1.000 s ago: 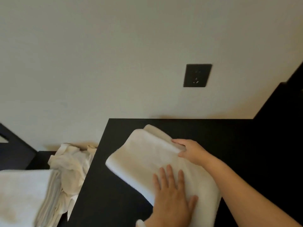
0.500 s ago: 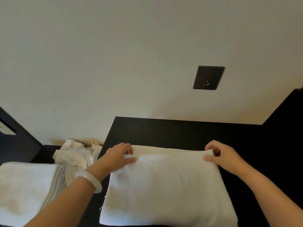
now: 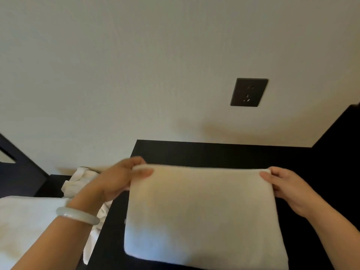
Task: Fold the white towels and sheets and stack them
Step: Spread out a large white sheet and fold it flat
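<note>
On my feed both arms, left forearm (image 3: 48, 242) and right forearm (image 3: 331, 236), are bare as far as the frame shows them. The one thing worn is a bangle (image 3: 77, 215) on the left wrist: a smooth, rounded, solid ring, milky white with a faint green tint, slightly glossy, looks like jade tbh. The left grip (image 3: 120, 178) is motion-blurred, so I can't make out nails.

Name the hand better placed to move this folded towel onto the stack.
Left, probably. The left hand grips the towel corner nearer the stack; the right hand holds the far corner.
</note>
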Motion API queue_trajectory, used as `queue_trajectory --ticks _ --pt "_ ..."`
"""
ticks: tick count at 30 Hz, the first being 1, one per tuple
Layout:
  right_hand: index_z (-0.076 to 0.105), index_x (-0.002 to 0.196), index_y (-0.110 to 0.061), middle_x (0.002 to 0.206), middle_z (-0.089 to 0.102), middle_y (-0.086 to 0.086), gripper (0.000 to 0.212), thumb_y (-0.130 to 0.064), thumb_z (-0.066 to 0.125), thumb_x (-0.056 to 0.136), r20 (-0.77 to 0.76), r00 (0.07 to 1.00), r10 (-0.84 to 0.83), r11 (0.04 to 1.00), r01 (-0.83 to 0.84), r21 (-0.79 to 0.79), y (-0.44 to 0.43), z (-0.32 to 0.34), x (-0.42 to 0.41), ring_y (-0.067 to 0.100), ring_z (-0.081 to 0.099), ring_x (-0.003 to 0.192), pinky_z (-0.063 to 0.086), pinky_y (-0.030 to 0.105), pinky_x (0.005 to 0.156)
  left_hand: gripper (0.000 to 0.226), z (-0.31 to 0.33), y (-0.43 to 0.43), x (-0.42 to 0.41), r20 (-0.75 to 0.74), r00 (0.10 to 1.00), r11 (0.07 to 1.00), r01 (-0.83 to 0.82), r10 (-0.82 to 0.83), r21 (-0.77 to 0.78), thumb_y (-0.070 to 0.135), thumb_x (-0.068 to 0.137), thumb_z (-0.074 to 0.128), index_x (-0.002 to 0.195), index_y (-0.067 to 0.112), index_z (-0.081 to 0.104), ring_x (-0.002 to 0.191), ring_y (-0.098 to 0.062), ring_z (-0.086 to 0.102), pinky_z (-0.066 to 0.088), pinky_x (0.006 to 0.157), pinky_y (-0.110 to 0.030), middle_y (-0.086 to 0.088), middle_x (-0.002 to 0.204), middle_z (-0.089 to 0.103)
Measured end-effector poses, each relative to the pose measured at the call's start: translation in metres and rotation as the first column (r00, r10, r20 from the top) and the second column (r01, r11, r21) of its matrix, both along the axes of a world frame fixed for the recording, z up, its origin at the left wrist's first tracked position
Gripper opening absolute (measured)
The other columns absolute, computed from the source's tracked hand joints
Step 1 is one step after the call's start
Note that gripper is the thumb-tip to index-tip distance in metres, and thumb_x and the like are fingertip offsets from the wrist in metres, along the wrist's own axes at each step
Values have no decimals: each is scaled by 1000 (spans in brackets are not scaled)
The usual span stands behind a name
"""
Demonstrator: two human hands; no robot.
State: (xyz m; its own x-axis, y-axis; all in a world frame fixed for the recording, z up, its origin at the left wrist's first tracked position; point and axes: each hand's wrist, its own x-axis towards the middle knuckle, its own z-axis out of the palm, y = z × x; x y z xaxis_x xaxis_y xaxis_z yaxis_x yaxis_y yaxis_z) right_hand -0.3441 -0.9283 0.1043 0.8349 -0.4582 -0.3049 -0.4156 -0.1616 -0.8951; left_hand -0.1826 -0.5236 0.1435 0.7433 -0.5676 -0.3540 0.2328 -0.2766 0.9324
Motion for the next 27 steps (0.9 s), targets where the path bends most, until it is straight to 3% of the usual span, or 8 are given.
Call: queue_trajectory --ticks 2,5,11,15,20,23,25,27 --pt "70 91 -12 86 74 10 17 -24 61 97 -51 995 -90 992 85 -95 2 -13 7 26 72 81 56 42 72 19 -8 -17 11 206 972 981 -143 113 135 25 84 75 73 19 61 64 -11 53 44 58 -26 3 68 56" --pt "63 85 -13 83 65 7 16 -24 60 97 -127 966 -226 940 183 -287 20 -43 17 21 61 76 48 35 64 12 -46 -44 11 409 912 860 -222 17 460 20 88 67 89 9 61 74 -17 54 42 64 -30 -4 82 60" --pt "57 78 -17 73 60 4 26 -32 56 98 -34 967 -253 863 210 -459 22 -65 19 19 58 63 38 28 52 18 -78 -39 12 338 919 844 -340 205 415 33 98 50 91 21 61 82 -16 59 44 63 -26 -3 89 63" --pt "53 80 -20 74 59 3 27 -39 52 99 -28 969 -246 835 197 -513 25 -69 20 18 59 63 40 28 52 18 -93 -40 11 450 874 818 -391 186 422 29 102 44 88 23 53 78 -14 56 38 60 -24 -2 85 60" --pt "53 89 -18 78 59 2 26 -41 48 101 -79 947 -312 783 209 -586 28 -68 25 16 59 66 46 31 55 22 -103 -47 5 613 785 743 -463 91 483 36 105 32 96 23 47 72 -14 58 48 64 -32 2 82 61" --pt "55 98 -14 82 59 3 29 -42 49 101 -155 928 -339 766 176 -618 31 -56 27 17 59 69 50 33 60 21 -93 -50 5 617 785 741 -442 48 506 35 105 36 99 19 48 73 -15 58 52 69 -36 -2 89 63" --pt "55 109 -13 93 62 5 30 -41 49 100 -168 929 -329 679 110 -726 39 -44 24 18 61 81 51 33 67 19 -81 -54 0 646 763 675 -469 -14 569 32 103 41 108 16 49 84 -18 56 48 75 -35 -6 105 60" --pt "57 121 -11 113 64 7 35 -38 50 99 -48 972 -229 457 63 -887 57 -37 21 23 60 104 49 38 87 33 -73 -69 -14 780 602 582 -577 -170 573 32 99 50 124 11 50 103 -24 55 45 87 -36 -9 119 54"
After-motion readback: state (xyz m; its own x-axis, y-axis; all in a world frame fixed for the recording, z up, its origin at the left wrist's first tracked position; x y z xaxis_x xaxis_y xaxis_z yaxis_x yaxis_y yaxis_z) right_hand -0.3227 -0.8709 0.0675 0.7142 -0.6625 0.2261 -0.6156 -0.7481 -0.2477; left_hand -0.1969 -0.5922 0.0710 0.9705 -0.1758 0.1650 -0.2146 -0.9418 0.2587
